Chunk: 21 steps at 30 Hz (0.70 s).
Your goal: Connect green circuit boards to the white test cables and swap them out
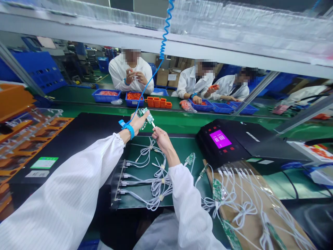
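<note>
My left hand (138, 122), with a blue strap round its wrist, is closed on a green circuit board (149, 118); other board parts show behind its fingers, and I cannot tell how many there are. A white cable plug (153, 125) is pinched between the thumb and finger of my right hand (162, 139). It meets the board's lower edge; how far in it sits is too small to see. Below my hands, white cables (158, 184) lie bundled on the green bench, running from a black box's row of ports (122, 178). Another board (189, 159) hangs on a cable end nearby.
At right stands a black tester with a purple screen (220, 139), its white cables leading to several boards (217, 189) over cardboard. Orange racks (39, 146) stand left. A coiled blue cord (163, 38) hangs ahead. Co-workers handle orange parts at blue bins (106, 97) across the bench.
</note>
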{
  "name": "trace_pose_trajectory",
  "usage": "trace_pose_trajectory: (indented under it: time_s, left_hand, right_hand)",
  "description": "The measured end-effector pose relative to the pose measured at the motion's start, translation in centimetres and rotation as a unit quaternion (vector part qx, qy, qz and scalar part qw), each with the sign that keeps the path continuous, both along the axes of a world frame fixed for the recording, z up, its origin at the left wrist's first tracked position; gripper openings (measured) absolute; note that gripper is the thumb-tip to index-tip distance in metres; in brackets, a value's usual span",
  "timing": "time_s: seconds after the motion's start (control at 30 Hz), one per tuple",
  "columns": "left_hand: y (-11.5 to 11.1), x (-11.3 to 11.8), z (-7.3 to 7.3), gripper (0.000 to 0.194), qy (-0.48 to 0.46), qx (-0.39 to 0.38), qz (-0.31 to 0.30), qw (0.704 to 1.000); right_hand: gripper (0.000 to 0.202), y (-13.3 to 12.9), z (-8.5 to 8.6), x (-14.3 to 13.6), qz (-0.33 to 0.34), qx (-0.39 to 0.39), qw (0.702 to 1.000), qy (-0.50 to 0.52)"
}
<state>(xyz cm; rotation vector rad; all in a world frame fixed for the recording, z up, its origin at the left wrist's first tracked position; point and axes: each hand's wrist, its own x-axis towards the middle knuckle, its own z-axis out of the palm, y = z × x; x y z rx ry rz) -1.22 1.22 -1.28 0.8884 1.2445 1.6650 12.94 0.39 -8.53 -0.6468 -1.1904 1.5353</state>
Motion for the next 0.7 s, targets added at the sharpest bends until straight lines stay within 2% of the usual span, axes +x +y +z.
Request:
trace_pose_trajectory:
  time_s: [0.13, 0.33, 0.7]
  left_hand:
    - [-0.1, 0.1, 0.1, 0.025, 0.069, 0.019, -0.008, 0.997]
    - [-0.4, 0.0, 0.4, 0.026, 0.126, -0.022, -0.009, 0.992]
    - [-0.6, 0.2, 0.3, 0.020, 0.118, -0.093, -0.049, 0.987]
  right_hand:
    - [0.046, 0.2, 0.1, 0.2, 0.001, -0.006, 1.000, 0.004]
    - [0.046, 0.3, -0.4, 0.5, -0.001, -0.009, 1.000, 0.000]
    - [0.047, 0.0, -1.7, 1.0, -0.016, -0.002, 0.999, -0.042]
